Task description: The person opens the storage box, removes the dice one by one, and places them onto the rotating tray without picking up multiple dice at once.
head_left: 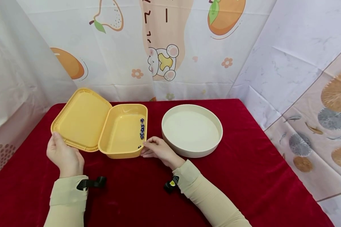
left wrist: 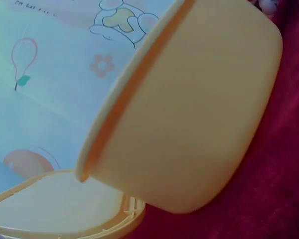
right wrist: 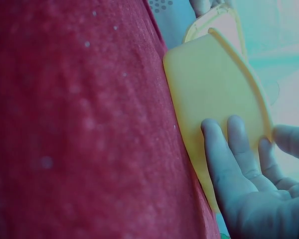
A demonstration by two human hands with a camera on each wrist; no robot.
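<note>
A yellow plastic box [head_left: 117, 132] sits on the red cloth, its inside facing up. Several dark blue dice [head_left: 142, 127] line its right wall, and a small dark piece [head_left: 139, 147] lies in the near right corner. My left hand [head_left: 64, 157] grips the near left edge of the yellow lid [head_left: 83, 121], thumb on top; the lid is tilted up beside the box, meeting its left rim. With my right hand [head_left: 162, 152] I hold the box's near right corner. In the right wrist view, the thumb is at the rim and the fingers [right wrist: 217, 149] lie against the outer wall.
Close to the right of the box stands a round, shallow cream tray [head_left: 191, 129]. Red cloth [head_left: 130, 195] covers the table. Behind it hangs a white printed curtain [head_left: 116, 60], with more curtains at both sides.
</note>
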